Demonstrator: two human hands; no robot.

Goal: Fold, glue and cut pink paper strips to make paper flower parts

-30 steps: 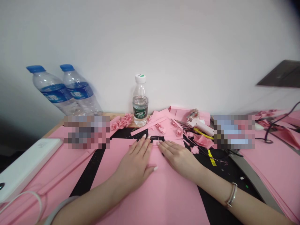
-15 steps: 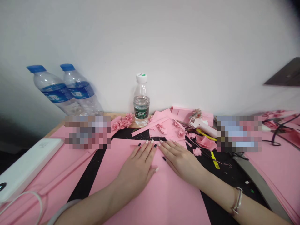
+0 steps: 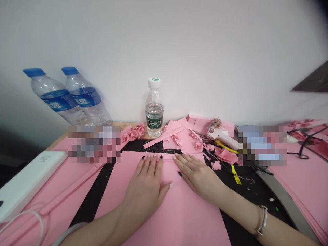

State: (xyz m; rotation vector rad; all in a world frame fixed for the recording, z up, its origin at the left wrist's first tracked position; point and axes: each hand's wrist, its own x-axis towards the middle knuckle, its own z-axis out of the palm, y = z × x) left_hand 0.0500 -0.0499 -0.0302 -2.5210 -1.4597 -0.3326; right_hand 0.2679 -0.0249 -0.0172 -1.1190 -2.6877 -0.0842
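A large sheet of pink paper lies before me, its far edge turned over in a narrow fold. My left hand rests palm down on the sheet, fingers stretched toward the far edge and thumb out to the right. Beside it, my right hand also lies flat, with its fingertips on the folded strip and pointing up and left. Both hands press on the paper and grip nothing. What lies beneath the palms is hidden.
Behind the sheet stands a small water bottle. Two larger bottles lean at the left. A glue gun, paper flowers and pink scraps lie along the back. A white power bank with a cable is at left.
My left hand has slid left along the far edge, away from my right hand, uncovering more of the fold. My right hand has stayed nearly in place.
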